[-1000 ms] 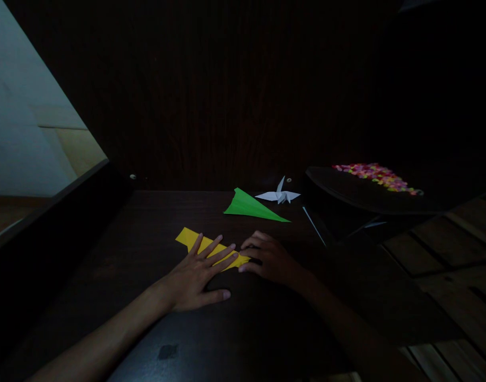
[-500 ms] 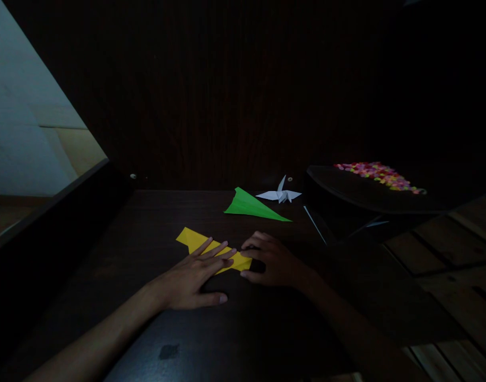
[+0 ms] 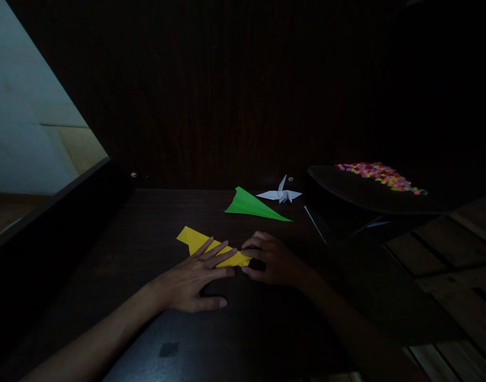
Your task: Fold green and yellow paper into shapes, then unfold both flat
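Note:
A folded yellow paper [image 3: 193,239] lies on the dark wooden table [image 3: 147,223]. My left hand [image 3: 195,276] rests flat on its near half, fingers spread and pressing down. My right hand [image 3: 272,260] touches the paper's right tip with curled fingers, thumb against the edge. A green folded paper plane [image 3: 253,206] lies farther back, and a small white paper crane [image 3: 280,194] stands behind it.
A dark tray [image 3: 346,191] at the right holds several small colourful pieces [image 3: 380,175]. A thin light stick [image 3: 314,224] lies beside it. A dark wooden panel rises behind the table, a raised edge runs along the left, and wooden floor planks show at the right.
My left hand has slid slightly back along the yellow paper, fingers drawing closer together. My right hand has barely shifted at the paper's tip.

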`<state>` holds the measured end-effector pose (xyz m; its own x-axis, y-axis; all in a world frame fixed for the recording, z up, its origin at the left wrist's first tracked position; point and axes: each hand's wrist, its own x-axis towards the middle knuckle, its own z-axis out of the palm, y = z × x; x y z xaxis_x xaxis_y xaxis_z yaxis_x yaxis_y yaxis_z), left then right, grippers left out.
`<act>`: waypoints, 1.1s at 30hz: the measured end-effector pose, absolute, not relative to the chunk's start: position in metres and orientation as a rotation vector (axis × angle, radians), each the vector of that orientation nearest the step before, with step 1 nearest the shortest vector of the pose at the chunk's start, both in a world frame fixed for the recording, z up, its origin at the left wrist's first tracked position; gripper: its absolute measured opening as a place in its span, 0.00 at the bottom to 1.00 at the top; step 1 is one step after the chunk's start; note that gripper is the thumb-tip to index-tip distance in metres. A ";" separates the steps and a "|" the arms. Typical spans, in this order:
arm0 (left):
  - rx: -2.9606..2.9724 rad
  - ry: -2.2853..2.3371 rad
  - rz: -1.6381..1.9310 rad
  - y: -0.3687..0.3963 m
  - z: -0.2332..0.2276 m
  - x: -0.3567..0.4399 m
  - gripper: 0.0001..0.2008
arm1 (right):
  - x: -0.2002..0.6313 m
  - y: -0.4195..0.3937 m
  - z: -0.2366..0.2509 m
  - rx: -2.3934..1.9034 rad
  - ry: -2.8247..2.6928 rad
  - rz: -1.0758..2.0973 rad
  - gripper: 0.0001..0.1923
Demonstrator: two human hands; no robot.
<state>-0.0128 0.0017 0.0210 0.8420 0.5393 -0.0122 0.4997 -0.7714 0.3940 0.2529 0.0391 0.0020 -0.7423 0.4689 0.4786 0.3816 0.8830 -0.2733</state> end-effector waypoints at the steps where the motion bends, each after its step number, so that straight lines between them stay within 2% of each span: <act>1: 2.643 0.768 0.145 0.002 0.021 -0.013 0.29 | 0.253 0.039 0.002 -0.619 -2.499 0.208 0.14; 7: 2.640 0.750 0.122 0.003 0.019 -0.014 0.33 | 0.252 0.038 0.006 -0.662 -2.537 0.235 0.11; 13: 2.598 0.728 0.142 0.003 0.018 -0.014 0.37 | 0.256 0.036 0.012 -0.721 -2.572 0.357 0.20; 21: 2.581 0.740 0.144 0.002 0.021 -0.014 0.40 | 0.257 0.044 0.007 -0.777 -2.488 0.503 0.11; 33: 2.573 0.774 0.169 0.001 0.025 -0.011 0.40 | 0.256 0.049 -0.001 -0.861 -2.385 0.535 0.08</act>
<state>-0.0111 0.0008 0.0245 0.8353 0.5496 -0.0111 0.4952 -0.7435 0.4494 0.2562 0.0488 -0.0012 -0.6479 0.6744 0.3541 0.4587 0.7166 -0.5255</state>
